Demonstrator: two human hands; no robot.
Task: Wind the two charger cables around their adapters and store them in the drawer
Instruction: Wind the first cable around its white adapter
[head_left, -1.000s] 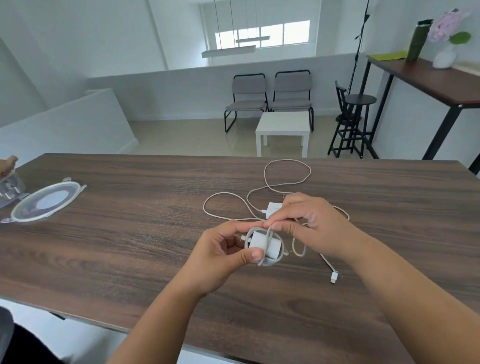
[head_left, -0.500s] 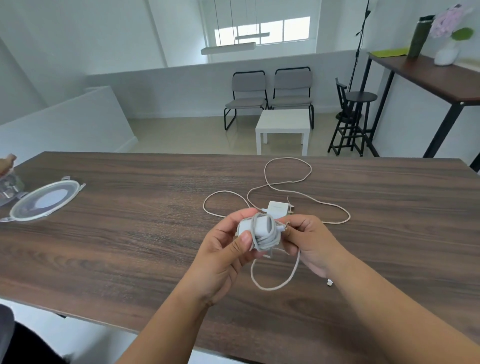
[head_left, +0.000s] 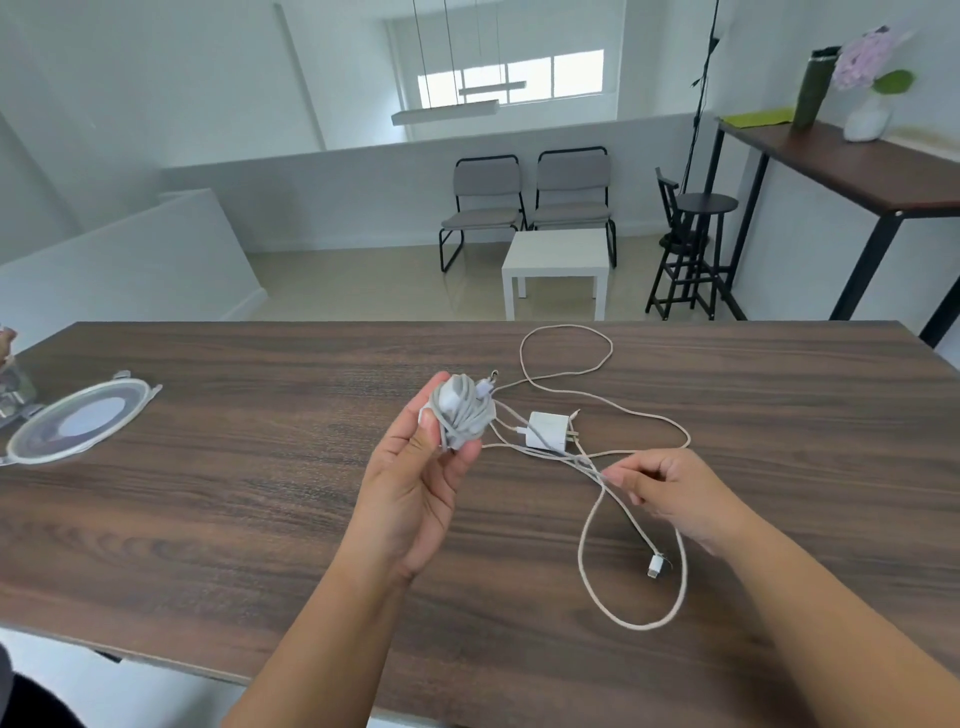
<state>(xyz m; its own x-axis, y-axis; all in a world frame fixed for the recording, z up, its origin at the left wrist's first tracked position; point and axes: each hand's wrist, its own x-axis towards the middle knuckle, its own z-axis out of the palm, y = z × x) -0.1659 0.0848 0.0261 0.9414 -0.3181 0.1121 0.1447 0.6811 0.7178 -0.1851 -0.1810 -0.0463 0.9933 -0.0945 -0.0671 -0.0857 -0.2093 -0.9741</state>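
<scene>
Item, near right: loose cable (head_left: 631, 621), plug end (head_left: 655, 564) lying on the tabletop (head_left: 260, 519). Right hand (head_left: 675, 499), grip pinching this cable where its strands cross.

Item, centre: left hand (head_left: 415, 499), grip curled around the wound charger (head_left: 460, 413), held above the tabletop.

Item, just beyond: second adapter (head_left: 546, 429), unwound, resting flat; its cable loops toward the far edge.

Item, far left: round lid (head_left: 78, 418).

Drawer: not in view.

Step judged: first charger finished, second beginning. Next move calls for setting the bundle down and lifting the adapter.
</scene>
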